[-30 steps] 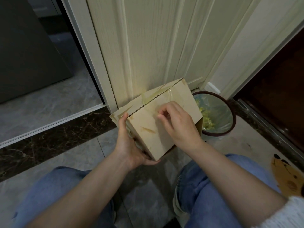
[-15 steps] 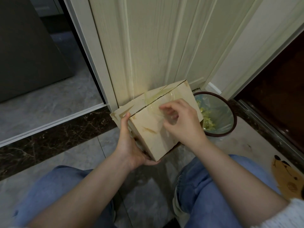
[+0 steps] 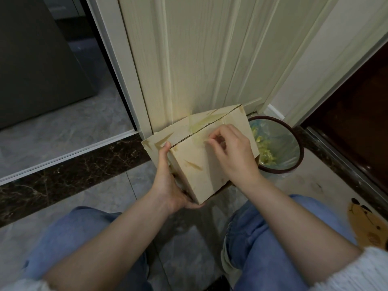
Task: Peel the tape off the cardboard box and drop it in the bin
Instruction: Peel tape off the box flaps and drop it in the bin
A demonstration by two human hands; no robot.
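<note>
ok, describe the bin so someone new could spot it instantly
Start at the pale wood-grain door; at its foot the hands hold a cardboard box. Just right of the box, on the floor, stands the bin: round, dark brown rim, pale blue liner, yellow-green scraps inside.

The cardboard box (image 3: 195,164) was tan, tilted up on 1 corner above the floor, clear tape (image 3: 204,128) across its top seam. The round dark-rimmed bin (image 3: 294,141) sat just right, plastic-lined, with yellowish scraps inside.
</note>
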